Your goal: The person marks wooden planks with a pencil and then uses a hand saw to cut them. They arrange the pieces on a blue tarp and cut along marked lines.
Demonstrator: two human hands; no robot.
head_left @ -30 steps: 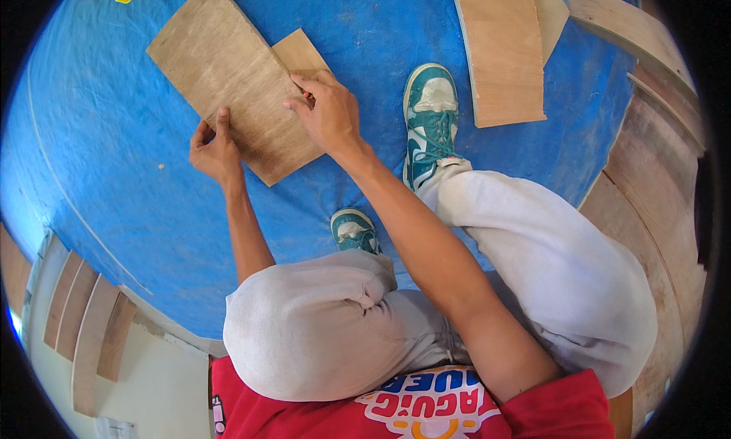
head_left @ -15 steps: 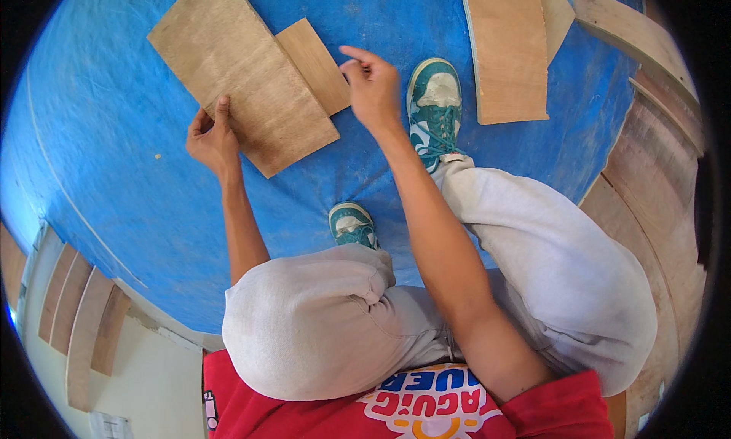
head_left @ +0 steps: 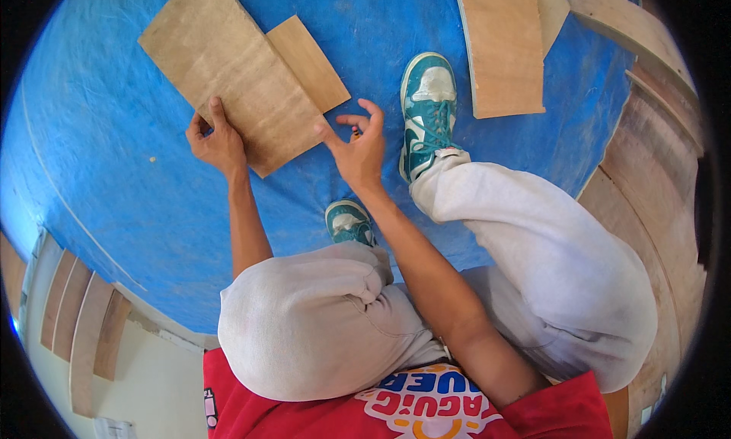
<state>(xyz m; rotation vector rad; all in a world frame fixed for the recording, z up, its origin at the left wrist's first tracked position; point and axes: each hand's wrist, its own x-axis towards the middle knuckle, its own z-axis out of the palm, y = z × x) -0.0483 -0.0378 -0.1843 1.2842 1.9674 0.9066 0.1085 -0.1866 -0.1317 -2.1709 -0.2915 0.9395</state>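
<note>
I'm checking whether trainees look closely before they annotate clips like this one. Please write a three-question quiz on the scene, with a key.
1. True or false: the left hand has its thumb on top of the larger board.
2. Multiple choice: what colour is the sheet under the shoes?
A) red
B) blue
C) white
3. Short answer: which hand is nearer to the smaller board?

Key: 1. True. 2. B. 3. The right hand.

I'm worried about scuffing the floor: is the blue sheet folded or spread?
Spread: the blue sheet lies opened out, slightly creased, extending well beyond the larger board and both teal shoes above it.
</note>
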